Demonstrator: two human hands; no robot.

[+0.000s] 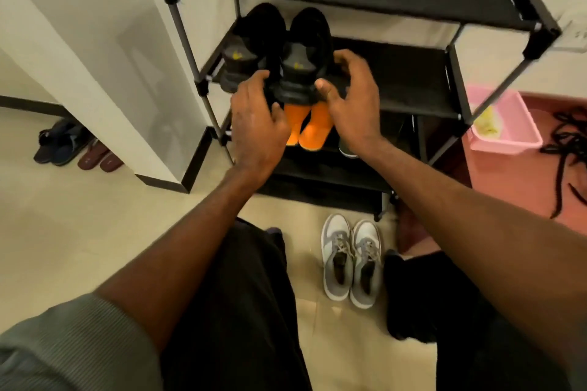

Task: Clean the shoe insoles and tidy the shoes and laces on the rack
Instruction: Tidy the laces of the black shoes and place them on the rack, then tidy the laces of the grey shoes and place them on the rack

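Both hands were at the black shoe [301, 54] on the rack's [413, 79] middle shelf: left hand [259, 124] curled at its heel, right hand [352, 98] cupping the other side, fingers loosely spread (thumb on the sole edge). Its partner shoe [251, 47] sat just beside; grey sneakers [351, 259] waited on the floor.

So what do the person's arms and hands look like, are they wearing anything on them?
Both hands are bare: no gloves, rings or watch show on the left hand or the right hand. The forearms are bare too. The left arm has a grey-green ribbed sleeve pushed up near the elbow. No sleeve shows on the right arm in this view. The fingers wear nothing.
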